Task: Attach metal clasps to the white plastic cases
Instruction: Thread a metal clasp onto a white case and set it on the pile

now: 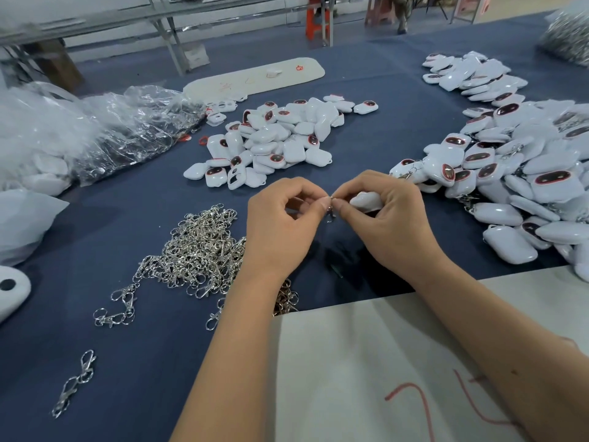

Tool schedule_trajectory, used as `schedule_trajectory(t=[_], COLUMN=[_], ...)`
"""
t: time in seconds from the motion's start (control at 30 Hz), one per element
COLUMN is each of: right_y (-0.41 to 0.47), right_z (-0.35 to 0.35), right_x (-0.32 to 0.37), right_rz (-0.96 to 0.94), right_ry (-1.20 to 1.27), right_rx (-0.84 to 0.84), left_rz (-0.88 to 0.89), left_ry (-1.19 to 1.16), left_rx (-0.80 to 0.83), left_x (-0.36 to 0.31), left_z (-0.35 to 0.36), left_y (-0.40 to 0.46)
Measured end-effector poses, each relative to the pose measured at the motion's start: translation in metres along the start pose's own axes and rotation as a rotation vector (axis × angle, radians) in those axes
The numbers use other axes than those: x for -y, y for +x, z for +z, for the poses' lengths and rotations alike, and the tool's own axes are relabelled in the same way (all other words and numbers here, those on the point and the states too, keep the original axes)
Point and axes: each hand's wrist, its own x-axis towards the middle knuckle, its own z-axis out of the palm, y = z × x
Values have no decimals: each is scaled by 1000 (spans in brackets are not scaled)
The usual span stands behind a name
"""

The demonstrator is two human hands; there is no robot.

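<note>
Both hands meet mid-frame, just above center. The right hand (387, 218) has its grip curled round a white case (366, 200), whose long axis runs roughly left-right, its narrow end pointing left toward the other hand. The left hand (282, 224) pinches a small metal clasp (330, 213) between thumb and forefinger; it hangs downward right at the case's tip. Loose clasps (197, 250) pile on the blue table (143, 346) lower left, bare cases (274, 141) heap above center, more cases (516, 173) at right.
</note>
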Motion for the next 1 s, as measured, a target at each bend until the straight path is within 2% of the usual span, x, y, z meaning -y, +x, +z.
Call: schedule_trajectory(t=[0.23, 0.4, 0.57, 0.7, 0.83, 0.9, 1.0], right_y=[0, 0, 1, 1, 2, 2, 4], right_z=[0, 1, 0, 0, -1, 0, 0], right_x=[0, -3, -5, -6, -7, -7, -8], right_rz=[-53, -16, -6, 77, 139, 155, 223], right_ry=[-35, -7, 11, 90, 161, 170, 194], right_rx=[15, 20, -4, -54, -48, -61, -182], left_rz=[-68, -162, -296, -267, -264, -263, -198], left_ry=[-24, -88, -278, -236, -243, -214, -67], left_rx=[141, 102, 94, 36, 60, 3, -103], left_x=[4, 5, 3, 2, 1, 1, 5], left_z=[-6, -2, 1, 4, 5, 6, 3], left_y=[0, 0, 0, 0, 0, 1, 2])
